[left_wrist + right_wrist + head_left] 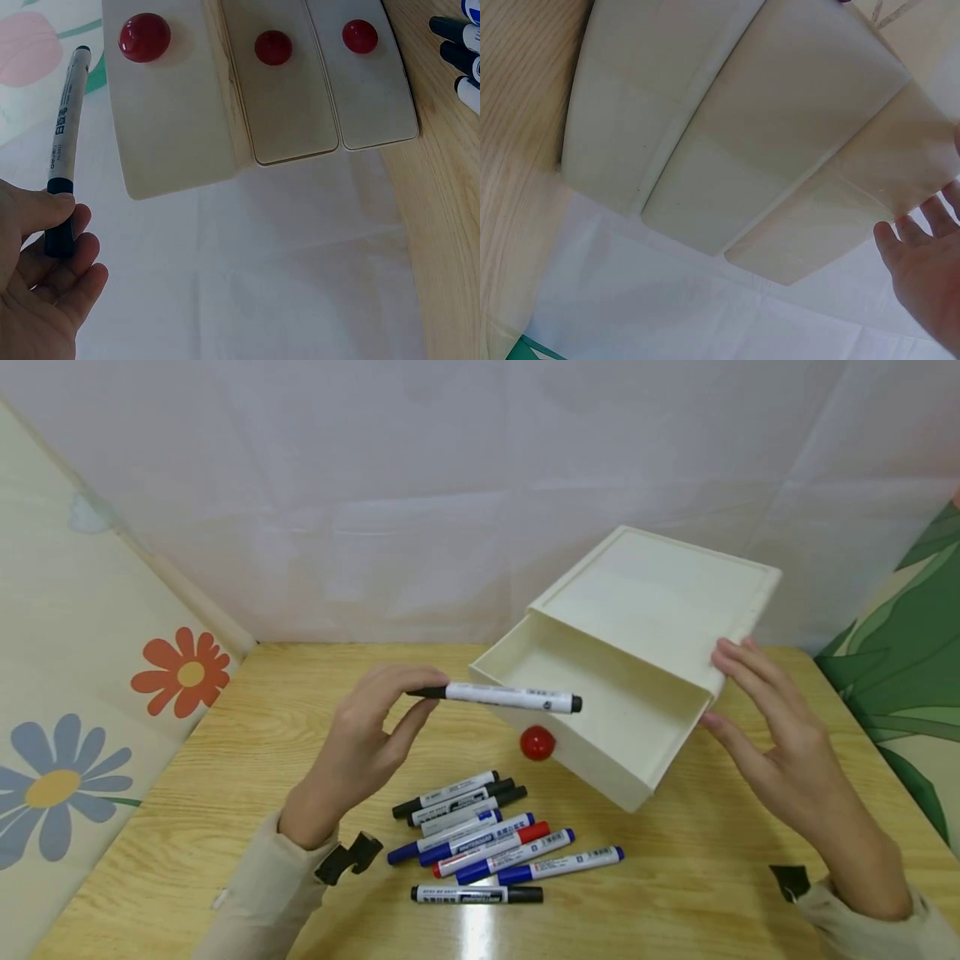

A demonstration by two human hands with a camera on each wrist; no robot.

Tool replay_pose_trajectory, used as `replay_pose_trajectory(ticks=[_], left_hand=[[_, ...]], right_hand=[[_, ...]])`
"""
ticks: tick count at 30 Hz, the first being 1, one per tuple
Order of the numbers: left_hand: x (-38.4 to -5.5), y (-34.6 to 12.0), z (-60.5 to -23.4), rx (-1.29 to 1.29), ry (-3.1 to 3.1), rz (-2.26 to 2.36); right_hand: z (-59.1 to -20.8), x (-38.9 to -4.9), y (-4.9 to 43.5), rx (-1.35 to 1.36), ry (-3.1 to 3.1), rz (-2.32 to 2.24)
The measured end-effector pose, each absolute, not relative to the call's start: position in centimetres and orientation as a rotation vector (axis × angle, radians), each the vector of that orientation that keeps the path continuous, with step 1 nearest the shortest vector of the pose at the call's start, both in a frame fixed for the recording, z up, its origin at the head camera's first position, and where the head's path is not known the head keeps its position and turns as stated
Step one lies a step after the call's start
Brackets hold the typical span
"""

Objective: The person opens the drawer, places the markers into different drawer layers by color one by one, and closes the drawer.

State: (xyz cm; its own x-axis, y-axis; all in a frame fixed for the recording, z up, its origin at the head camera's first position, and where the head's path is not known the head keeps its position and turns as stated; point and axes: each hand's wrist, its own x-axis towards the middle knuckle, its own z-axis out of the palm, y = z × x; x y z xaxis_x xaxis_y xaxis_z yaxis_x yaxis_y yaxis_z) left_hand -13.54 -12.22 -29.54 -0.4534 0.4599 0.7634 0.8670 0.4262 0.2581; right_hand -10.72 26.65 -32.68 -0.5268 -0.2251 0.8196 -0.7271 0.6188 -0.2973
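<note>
My left hand (360,735) pinches a black-capped whiteboard marker (510,697) by its capped end, between thumb and fingers. The white barrel points right, above the front of a pulled-out top drawer (618,710). That drawer belongs to a cream three-drawer box (660,597) standing at an angle. A round red knob (537,742) sits on the drawer's front, and the lower drawers show red knobs (273,48) in the left wrist view. On the box's right side, my right hand (795,743) rests its extended fingertips. No marker shows inside the visible part of the drawer.
Several whiteboard markers with black, blue and red caps (534,832) lie in a loose row on the wooden table (247,760). One black-capped marker (480,894) lies nearest the front. Pale cloth (375,527) hangs behind, with flower-patterned cloth (60,693) at the left.
</note>
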Motion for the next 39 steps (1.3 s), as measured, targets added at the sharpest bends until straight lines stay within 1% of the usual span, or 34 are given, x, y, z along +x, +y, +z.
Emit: replay_pose_trajectory(ticks=[19, 39], left_hand=[[-15.0, -9.6, -28.6, -1.21, -2.069, -0.892], [-15.7, -7.9, -28.0, -1.314, -2.214, -0.768]], right_hand=[[-32.7, -10.7, 26.7, 0.747, -2.063, 0.812], [-32.9, -10.7, 26.8, 0.735, -2.09, 0.806]])
